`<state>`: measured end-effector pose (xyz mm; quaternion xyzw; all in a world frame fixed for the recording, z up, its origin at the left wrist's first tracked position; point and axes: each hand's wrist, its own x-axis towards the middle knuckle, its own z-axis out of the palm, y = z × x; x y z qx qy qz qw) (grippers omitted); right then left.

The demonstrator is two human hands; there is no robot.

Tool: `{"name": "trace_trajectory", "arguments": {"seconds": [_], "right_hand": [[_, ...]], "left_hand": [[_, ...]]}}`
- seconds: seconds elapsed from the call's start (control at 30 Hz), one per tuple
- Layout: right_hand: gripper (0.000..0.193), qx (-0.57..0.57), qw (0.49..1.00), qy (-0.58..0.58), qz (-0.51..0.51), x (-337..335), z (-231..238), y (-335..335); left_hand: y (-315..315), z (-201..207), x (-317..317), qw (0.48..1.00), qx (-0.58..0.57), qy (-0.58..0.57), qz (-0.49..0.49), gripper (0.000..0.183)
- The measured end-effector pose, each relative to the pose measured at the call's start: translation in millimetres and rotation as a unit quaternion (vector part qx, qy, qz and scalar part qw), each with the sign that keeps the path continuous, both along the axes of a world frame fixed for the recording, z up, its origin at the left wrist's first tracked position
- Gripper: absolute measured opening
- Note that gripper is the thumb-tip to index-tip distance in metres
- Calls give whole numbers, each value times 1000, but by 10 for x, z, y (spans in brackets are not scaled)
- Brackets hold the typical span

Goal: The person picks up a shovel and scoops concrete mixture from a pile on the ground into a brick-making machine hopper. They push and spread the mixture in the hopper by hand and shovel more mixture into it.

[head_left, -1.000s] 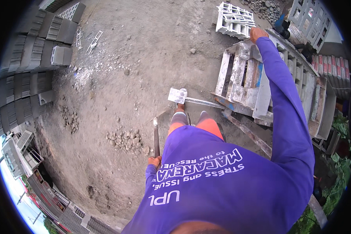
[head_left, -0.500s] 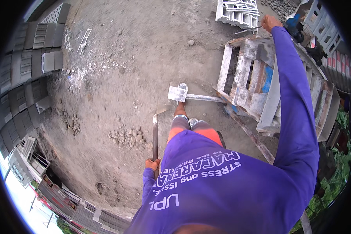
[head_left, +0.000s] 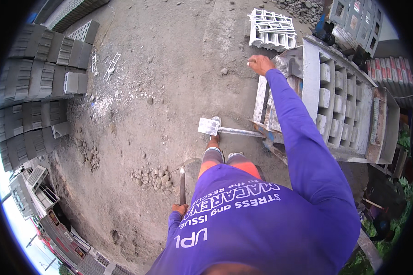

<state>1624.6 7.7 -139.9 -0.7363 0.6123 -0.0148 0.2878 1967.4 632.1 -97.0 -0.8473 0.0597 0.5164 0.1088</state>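
My left hand is closed round the dark shaft of a long-handled shovel, held upright beside my left leg. Its pale blade end is near the ground and only partly visible. My right arm stretches forward over a concrete-spattered metal block mould machine. At its far left corner my right hand is closed; whatever its fingers may grip is hidden. One of my feet is at a square whitish pedal plate, fixed to a bar that runs to the machine.
White slotted frames are stacked beyond the machine. Grey hollow blocks are piled high along the left. Loose stones lie on the dirt ground ahead of my left hand. Red-and-grey stacked pieces stand at far right.
My right hand has swung left and nearer, and the thin rod it held no longer shows. More of the mould's cavities are uncovered. My left hand still grips the shovel, slightly lower in view.
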Motion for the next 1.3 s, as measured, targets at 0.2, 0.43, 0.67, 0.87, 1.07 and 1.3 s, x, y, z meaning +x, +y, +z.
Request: {"name": "trace_trajectory", "arguments": {"seconds": [0.2, 0.43, 0.67, 0.87, 1.07, 1.3], "right_hand": [[35, 256, 958, -91, 96, -74, -770, 2951], [26, 377, 886, -183, -199, -2196, -1007, 5430], [25, 221, 739, -186, -609, -3789, -371, 7113], [31, 122, 688, -309, -645, -3488, -36, 8273], [33, 77, 852, -276, -437, -2666, 143, 8982], [32, 69, 930, -294, -210, -2137, 962, 9132]], "left_hand": [[787, -434, -284, 996, -20, -21, -80, 56], [912, -183, -753, 985, -63, 14, -159, 46], [1511, -1390, -204, 819, -163, -13, -551, 43], [1566, -1620, -261, 717, -202, 91, -660, 46], [1794, -105, -1221, 850, -206, 194, -444, 29], [2402, 108, -1840, 858, -234, 254, -380, 26]]}}
